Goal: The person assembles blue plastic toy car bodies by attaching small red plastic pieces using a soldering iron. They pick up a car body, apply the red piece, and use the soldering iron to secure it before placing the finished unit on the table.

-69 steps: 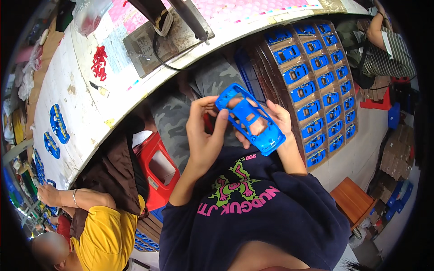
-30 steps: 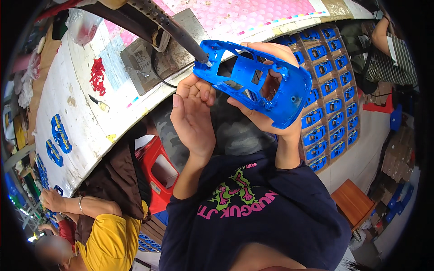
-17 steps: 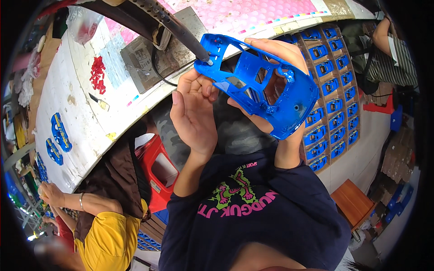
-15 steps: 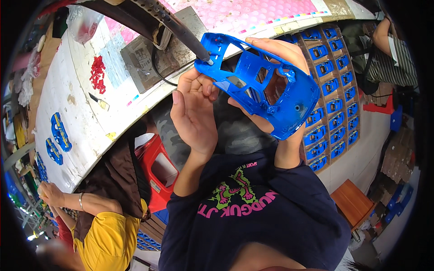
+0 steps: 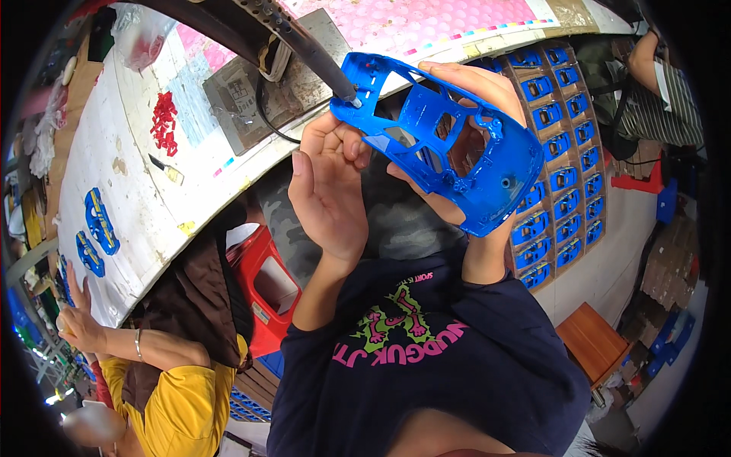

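Observation:
A blue plastic toy car body [image 5: 495, 179], hollow with its inside facing up, is held over my lap at the table's edge. My right hand [image 5: 480, 91] grips it from beneath, fingers along its far side. At the shell's left end my left hand [image 5: 331, 183] has curled fingers, with the fingertips at the shell's corner and the thumb standing apart. A dark machine arm [image 5: 304, 57] slants down from above, its narrow metal tip meeting the inside of that same end. Whatever the fingers press under the shell is hidden.
Small red parts [image 5: 164, 124] and a knife [image 5: 167, 169] lie on the white table [image 5: 137, 198], near a metal plate [image 5: 228, 107]. Blue shells fill a cardboard tray [image 5: 560, 156] on the right. A red stool [image 5: 266, 286] and a yellow-sleeved co-worker [image 5: 186, 404] are left.
The car body has shifted slightly right, with its left end still at the metal tip. My left hand barely moves. The co-worker's hand now has fingers raised.

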Motion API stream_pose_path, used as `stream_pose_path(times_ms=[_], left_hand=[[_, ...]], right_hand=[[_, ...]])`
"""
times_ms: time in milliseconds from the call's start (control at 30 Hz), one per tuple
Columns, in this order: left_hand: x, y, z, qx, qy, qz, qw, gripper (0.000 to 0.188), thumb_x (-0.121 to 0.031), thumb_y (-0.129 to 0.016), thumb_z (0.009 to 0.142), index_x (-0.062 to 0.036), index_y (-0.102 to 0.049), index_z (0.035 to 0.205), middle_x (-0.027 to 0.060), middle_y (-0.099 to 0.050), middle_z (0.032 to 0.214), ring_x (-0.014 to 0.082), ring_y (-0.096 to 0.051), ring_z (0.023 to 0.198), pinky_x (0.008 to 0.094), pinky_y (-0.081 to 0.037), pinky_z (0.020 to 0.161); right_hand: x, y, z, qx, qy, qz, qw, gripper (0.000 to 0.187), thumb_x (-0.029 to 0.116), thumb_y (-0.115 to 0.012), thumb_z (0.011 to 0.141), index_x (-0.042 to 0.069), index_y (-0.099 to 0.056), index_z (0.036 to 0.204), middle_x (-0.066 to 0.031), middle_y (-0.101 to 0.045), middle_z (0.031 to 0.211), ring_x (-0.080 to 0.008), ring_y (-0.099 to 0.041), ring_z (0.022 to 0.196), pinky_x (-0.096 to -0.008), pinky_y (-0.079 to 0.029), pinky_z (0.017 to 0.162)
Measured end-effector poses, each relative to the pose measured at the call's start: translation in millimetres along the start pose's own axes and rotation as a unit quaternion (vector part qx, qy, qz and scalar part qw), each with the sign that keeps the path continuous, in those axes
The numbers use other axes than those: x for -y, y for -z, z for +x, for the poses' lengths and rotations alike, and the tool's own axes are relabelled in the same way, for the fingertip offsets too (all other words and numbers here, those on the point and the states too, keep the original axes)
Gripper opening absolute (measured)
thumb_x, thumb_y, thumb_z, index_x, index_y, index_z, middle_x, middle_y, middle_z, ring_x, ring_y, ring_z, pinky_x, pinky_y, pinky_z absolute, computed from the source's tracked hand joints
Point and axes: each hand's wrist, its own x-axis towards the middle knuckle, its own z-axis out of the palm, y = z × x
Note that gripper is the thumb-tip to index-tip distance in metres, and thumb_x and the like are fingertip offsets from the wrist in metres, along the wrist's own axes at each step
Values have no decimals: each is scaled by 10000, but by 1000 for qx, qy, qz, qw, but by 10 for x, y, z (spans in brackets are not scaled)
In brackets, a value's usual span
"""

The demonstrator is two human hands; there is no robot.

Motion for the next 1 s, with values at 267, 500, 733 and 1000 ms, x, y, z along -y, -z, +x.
stream_pose_path(times_ms=[267,500,733,1000], left_hand=[[-4,9,6,4,5,-2,1000,624,-467,-231,857,78,-377,1122,136,-490,1036,177,-462,964,278,-338,851],[-9,-9,7,2,10,-9,1000,624,-465,-242,856,83,-372,1124,138,-490,1036,175,-463,957,278,-342,845],[-5,-4,9,6,8,-20,1000,617,-459,-247,857,82,-371,1126,130,-503,1009,168,-471,935,275,-348,836],[-4,-8,13,11,10,-9,1000,611,-460,-249,856,77,-377,1117,120,-509,988,158,-477,914,267,-363,813]], right_hand=[[3,-3,3,-4,1,-1,1000,532,153,-735,535,-21,-537,998,-135,-566,959,-276,-559,856,-310,-462,719],[2,8,5,-7,7,-5,1000,529,152,-736,535,-17,-540,996,-136,-566,950,-273,-561,849,-305,-462,714],[-1,19,14,-4,15,-15,1000,524,155,-738,537,-12,-544,995,-139,-566,947,-272,-563,843,-306,-463,712],[-30,-16,-21,-30,7,15,999,518,162,-740,542,-12,-547,991,-141,-565,944,-270,-564,839,-306,-462,710]])
